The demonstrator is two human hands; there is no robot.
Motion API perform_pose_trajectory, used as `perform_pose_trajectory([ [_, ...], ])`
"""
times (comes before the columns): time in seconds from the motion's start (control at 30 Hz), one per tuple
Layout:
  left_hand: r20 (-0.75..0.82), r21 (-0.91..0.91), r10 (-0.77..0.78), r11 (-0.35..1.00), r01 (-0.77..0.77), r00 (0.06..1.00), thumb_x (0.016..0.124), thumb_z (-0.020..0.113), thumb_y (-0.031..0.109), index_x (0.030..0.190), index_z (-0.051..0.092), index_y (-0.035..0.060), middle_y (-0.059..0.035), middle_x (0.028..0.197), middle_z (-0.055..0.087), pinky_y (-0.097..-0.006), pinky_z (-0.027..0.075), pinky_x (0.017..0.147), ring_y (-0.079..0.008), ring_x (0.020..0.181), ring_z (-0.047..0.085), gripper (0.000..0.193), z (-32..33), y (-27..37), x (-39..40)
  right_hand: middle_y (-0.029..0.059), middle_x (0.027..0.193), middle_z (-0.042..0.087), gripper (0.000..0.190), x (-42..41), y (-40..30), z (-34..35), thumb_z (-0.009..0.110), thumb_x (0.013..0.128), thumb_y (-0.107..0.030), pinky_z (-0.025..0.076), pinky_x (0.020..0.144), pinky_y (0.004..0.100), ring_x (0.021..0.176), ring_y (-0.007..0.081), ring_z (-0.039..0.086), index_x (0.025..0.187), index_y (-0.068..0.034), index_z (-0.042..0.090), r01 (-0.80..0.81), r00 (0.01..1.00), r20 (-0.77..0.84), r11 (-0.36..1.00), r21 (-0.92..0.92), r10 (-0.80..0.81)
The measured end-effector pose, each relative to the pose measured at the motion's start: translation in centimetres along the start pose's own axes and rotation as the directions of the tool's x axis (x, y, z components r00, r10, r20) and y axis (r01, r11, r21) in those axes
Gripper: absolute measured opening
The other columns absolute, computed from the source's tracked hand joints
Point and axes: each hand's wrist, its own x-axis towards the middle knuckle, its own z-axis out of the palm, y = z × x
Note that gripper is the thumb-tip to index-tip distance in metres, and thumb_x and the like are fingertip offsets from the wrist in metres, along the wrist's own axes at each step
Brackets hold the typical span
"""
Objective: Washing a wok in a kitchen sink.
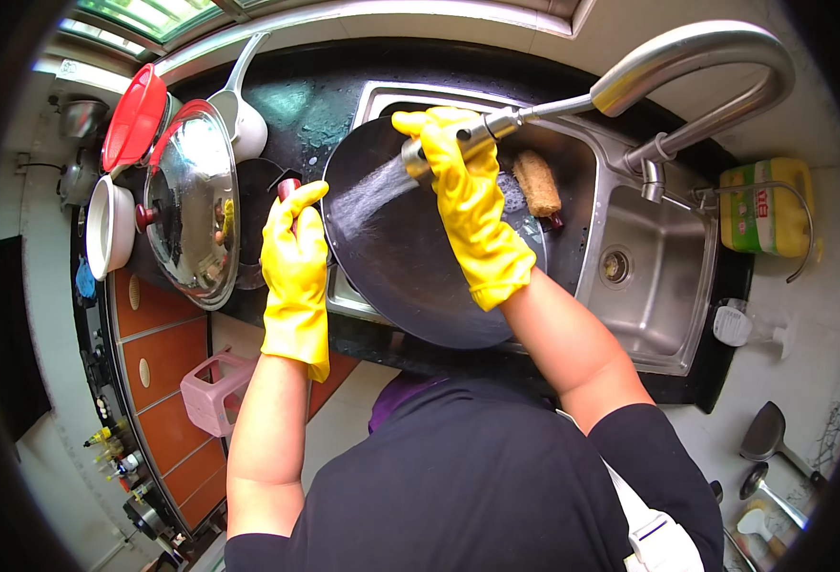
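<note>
In yellow rubber gloves, my left hand grips the reddish handle of a large dark wok, which lies tilted over the left sink basin. My right hand holds the metal pull-out spray head of the faucet above the wok. A white stream of water hits the wok's inner wall near the handle. To the right of my right hand, a brown loofah-like scrubber rests beside a patch of suds.
A glass lid, a red colander, a white pot and a light saucepan stand at the left. The right sink basin adjoins the left one. A yellow jug stands beyond it. A pink stool stands lower left.
</note>
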Motion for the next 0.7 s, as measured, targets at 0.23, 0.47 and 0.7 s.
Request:
perform_pose_trajectory([
  [0.23,0.014,0.029,0.057,0.998,-0.058,0.998,0.096,0.052,0.004,0.112,0.073,0.0043,-0.0133,0.115,0.071,-0.0349,0.044,0.107,-0.0282,0.118,0.064,0.026,-0.3,-1.2,0.2,-0.0025,0.088,0.066,0.027,0.1,-1.1,0.5,0.062,0.101,-0.030,0.044,0.072,0.0250,0.080,0.0078,0.057,0.105,-0.009,0.077,-0.081,0.991,0.112,0.992,0.100,0.070],
  [0.47,0.067,0.142,0.011,0.990,-0.020,0.998,0.096,0.054,0.007,0.112,0.074,0.0069,-0.0180,0.125,0.067,-0.0368,0.043,0.109,-0.0337,0.126,0.059,0.026,-0.7,0.0,0.6,0.0029,0.067,0.059,0.015,-2.7,-3.5,-3.0,0.071,0.091,-0.021,0.045,0.060,0.0266,0.063,0.0120,0.060,0.089,-0.006,0.072,-0.304,0.938,0.218,0.943,0.138,0.271],
  [0.7,0.509,0.763,0.317,0.264,-0.590,0.800,0.080,0.069,0.013,0.099,0.073,0.0066,-0.0178,0.133,0.061,-0.0617,0.031,0.113,-0.0386,0.129,0.054,0.021,-1.4,7.0,0.3,0.0023,0.071,0.060,0.020,-4.2,-5.1,-6.3,0.075,0.087,-0.023,0.043,0.062,0.0269,0.066,0.0108,0.058,0.087,-0.005,0.067,-0.355,0.901,0.262,0.935,-0.010,0.345],
])
